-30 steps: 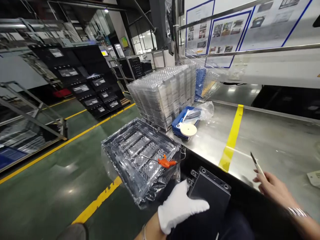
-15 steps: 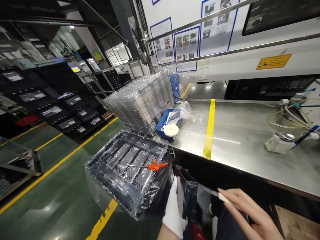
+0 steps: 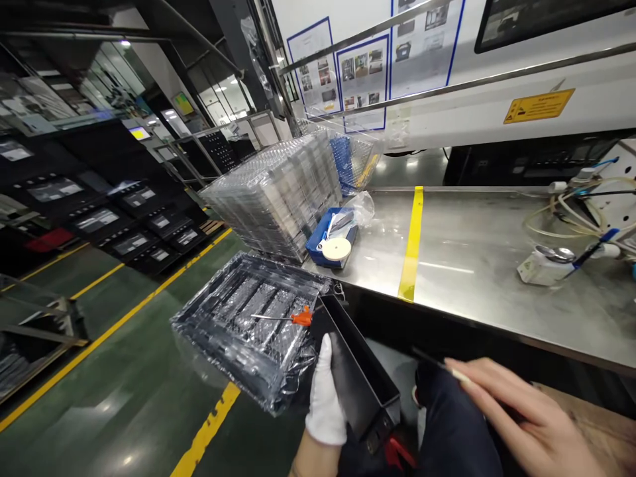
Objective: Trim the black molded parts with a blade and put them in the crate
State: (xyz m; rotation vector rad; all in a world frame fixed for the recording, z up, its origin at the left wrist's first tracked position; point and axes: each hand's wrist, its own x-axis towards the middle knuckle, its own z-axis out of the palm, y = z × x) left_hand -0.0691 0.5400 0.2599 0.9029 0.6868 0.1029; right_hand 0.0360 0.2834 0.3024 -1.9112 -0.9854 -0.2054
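A stainless steel desk (image 3: pixel 487 265) is seen across the right half of the view, crossed by a yellow stripe (image 3: pixel 411 245). At its left end a tall stack of clear trays (image 3: pixel 278 195) is stood. Below the desk edge, over the green floor, a black crate (image 3: pixel 218 331) wrapped in clear film is seen. An orange-handled tool (image 3: pixel 301 318) is laid on top of the crate, at its right edge.

Just beside the crate, in front of the desk and low in the view, a black housing (image 3: pixel 355 374) is held tilted, with its open side turned up. It is gripped by the left hand (image 3: pixel 325 394), which is covered by a white glove. The gloved fingers are pressed together and laid flat along the housing's left wall.

The right hand (image 3: pixel 521 417) is bare and is seen at the lower right. A thin tool (image 3: pixel 440 364) with a pale handle is pinched between its thumb and fingers, and the dark tip is pointed left, near the housing but apart from it.

A blue tray (image 3: pixel 318 242) bearing a white disc (image 3: pixel 336 249) is set just beside the stack.
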